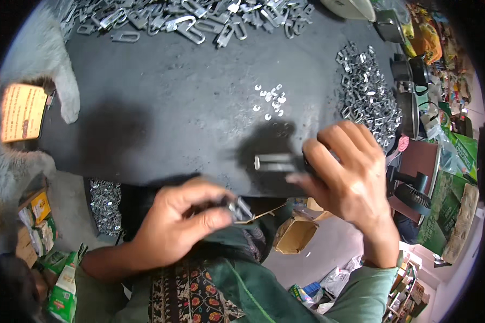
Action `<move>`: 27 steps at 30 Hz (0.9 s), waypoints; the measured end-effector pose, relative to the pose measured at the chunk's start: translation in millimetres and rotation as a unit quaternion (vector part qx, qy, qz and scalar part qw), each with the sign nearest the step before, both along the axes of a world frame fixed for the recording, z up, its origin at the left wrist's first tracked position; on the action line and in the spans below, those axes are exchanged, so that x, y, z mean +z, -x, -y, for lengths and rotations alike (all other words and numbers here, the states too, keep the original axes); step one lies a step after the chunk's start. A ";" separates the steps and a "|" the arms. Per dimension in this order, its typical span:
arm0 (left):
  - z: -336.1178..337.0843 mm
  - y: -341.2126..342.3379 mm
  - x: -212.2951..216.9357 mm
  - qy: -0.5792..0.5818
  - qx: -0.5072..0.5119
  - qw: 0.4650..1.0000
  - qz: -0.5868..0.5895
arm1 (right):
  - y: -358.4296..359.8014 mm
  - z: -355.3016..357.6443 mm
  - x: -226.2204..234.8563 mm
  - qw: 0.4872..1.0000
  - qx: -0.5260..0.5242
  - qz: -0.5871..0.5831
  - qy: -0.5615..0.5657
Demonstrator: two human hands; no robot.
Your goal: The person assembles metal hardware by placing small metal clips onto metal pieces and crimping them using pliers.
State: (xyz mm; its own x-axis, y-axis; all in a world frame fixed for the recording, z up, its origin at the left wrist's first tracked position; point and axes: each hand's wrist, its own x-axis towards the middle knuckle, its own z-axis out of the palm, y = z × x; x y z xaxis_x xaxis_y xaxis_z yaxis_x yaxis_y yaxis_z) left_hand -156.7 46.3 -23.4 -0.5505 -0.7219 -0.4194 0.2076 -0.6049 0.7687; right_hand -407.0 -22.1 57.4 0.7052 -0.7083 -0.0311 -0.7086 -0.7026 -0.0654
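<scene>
My left hand (pixel 183 223), at the table's near edge, pinches a small metal fitting (pixel 241 210) between thumb and fingers. Its shiny end sticks out to the right, while my fingers hide the rest. Above the table's front right part, my right hand (pixel 350 172) is closed around a tool with a bright metal end (pixel 275 162) pointing left. Its grip is dark and mostly covered, so its exact kind cannot be made out. Beyond it, several small shiny metal bits (pixel 272 99) lie scattered on the dark table (pixel 172 97).
Along the far edge spreads a heap of U-shaped metal pieces (pixel 194 21). A pile of smaller metal parts (pixel 366 86) lies at the right. On the left is a lit phone (pixel 24 113) by a grey fuzzy shape (pixel 32 54). Below stands an open cardboard box (pixel 296 235).
</scene>
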 end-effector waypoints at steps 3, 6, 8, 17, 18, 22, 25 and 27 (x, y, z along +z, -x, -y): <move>9.6 4.1 9.5 -0.088 0.038 0.994 -0.056 | -1.9 -1.3 7.1 0.997 0.072 0.020 -0.025; 9.0 4.4 10.0 -0.076 0.041 0.995 -0.056 | -3.4 -1.3 5.5 0.996 0.084 0.024 -0.031; 7.7 3.9 11.7 -0.082 0.037 0.995 -0.051 | -4.6 -2.5 5.4 0.995 0.089 0.031 -0.034; -5.6 9.8 4.3 0.103 0.049 0.993 0.019 | -10.7 -12.5 1.5 0.995 0.076 0.056 -0.043; -7.0 10.1 4.8 0.105 0.048 0.993 0.021 | -9.7 -16.0 -0.7 0.995 0.068 0.055 -0.041; -11.4 12.2 2.8 0.106 0.068 0.990 0.068 | -10.1 -27.3 -2.6 0.998 0.033 0.057 -0.020; -13.8 11.9 2.9 0.061 0.062 0.994 0.066 | -8.8 -30.8 -0.7 0.998 0.028 0.048 -0.018; -14.5 10.9 3.1 0.059 0.066 0.994 0.071 | -8.1 -32.0 1.5 0.998 0.029 0.041 -0.026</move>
